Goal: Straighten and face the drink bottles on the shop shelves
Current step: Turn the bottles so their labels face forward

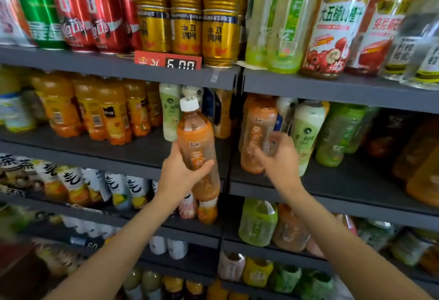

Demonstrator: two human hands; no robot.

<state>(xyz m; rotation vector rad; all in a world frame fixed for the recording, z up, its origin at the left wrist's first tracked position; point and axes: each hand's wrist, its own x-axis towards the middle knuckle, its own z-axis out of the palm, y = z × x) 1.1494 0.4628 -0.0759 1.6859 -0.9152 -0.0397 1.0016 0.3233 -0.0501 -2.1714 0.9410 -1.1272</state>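
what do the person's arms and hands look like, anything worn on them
Both forearms are bare as far as the picture shows: no sleeves, gloves, watch or bracelets. The left hand and the right hand show no rings, though the right one is motion-blurred, so small details there cannot be told. Nails look short and unpainted on the left.

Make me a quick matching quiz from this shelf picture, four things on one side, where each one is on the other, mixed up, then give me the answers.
Things
1. orange bottle with white cap
2. gold cans
3. price tag
4. right hand

Places
A. stacked on the top shelf
B. on the front edge of the top shelf
C. gripped in the left hand, off the shelf
D. at an orange bottle on the shelf

Pairs: 1-C, 2-A, 3-B, 4-D
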